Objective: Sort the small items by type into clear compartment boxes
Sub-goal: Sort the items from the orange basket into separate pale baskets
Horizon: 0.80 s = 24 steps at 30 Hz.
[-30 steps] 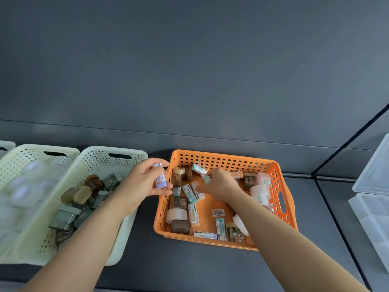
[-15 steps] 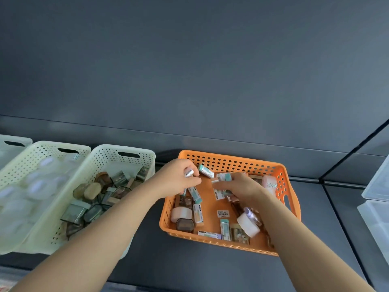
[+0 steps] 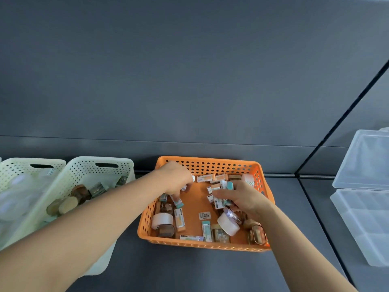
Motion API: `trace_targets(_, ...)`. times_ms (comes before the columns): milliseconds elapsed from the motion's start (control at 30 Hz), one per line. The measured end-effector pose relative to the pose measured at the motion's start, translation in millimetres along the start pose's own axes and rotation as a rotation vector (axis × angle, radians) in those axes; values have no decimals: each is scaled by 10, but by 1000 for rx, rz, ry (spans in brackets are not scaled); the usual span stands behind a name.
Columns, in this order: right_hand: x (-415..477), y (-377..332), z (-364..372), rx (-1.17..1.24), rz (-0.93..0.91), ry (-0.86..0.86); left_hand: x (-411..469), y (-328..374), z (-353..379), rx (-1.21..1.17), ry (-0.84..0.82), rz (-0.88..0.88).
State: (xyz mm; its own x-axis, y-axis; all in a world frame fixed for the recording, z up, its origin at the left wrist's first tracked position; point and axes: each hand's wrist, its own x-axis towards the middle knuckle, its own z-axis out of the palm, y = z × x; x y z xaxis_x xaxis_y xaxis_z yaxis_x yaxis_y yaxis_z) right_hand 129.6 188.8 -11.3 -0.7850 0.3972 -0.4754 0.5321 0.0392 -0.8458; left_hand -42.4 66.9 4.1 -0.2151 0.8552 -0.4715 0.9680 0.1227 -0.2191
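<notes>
Reaches both bare arms from the near edge into the orange basket. Curls the left hand, palm down, over the basket's far left part, fingers bent down among the contents and gripping a small tube, with only its pale end showing right of the knuckles. Clamps the right hand, just right of centre, round a bunch of labelled packets with teal caps. Hands near each other but apart, with bare orange floor between.

Elsewhere in the same basket:
- more loose packets along the far and near walls
- a white round jar at near left and a second white jar at near right
- a brown jar against the near left wall
- a barcode label flat on the floor
- a gold-rimmed brown case in the near right corner

Just left, partly under the left forearm, a cream perforated basket with brown and wood-lidded jars. Beside that, further left, a second cream basket holding clear rounded pieces, too blurred to name.

Well to the right, on the same dark grey surface, a clear compartment box with its dividers visible. Beyond it, a clear lid or second box; cannot tell which.
</notes>
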Motion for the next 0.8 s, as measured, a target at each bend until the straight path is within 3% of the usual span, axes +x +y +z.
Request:
trace_targets(433, -122, 38, -20, 89, -51, 19, 66, 81, 95, -63, -86, 19)
trace_targets(567, -186, -16, 40, 115, -82, 66, -113, -17, 63, -424, 98, -52)
trace_targets(800, -246, -404, 537, 122, -136, 120, -1173, -285, 327, -1065, 609, -214)
